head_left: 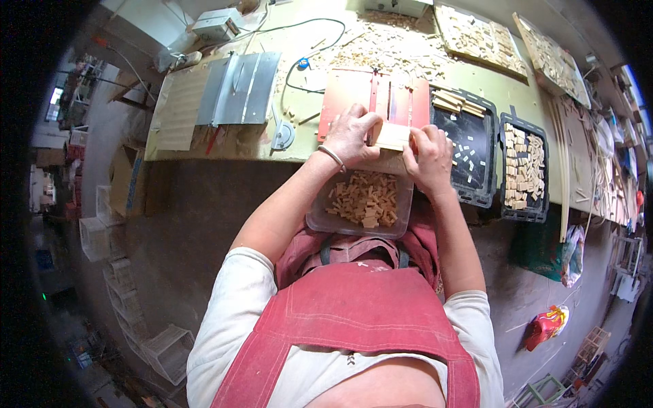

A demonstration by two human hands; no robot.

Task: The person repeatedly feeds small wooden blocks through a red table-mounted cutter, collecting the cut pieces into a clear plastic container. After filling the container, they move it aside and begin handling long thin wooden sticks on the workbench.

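Pale wood strips (393,135), lying side by side, are between my two hands at the front edge of a red slotted table-saw plate (338,95). Fingers curled, my left hand (351,134) grips their left end and wears a metal bangle. The bent fingers of my right hand (430,156) pinch the right end; its fingertips are partly hidden. Just below the hands, on my lap, a clear plastic tub (320,222) holds many small wood blocks (367,198).
To the right stand a black tray (469,180) with wood sticks and a black crate (522,213) of blocks. A grey metal saw plate (255,88) and a blue-grey mitre gauge (283,134) lie left. Wood scraps (381,41) and block-covered boards (479,41) are at the back.
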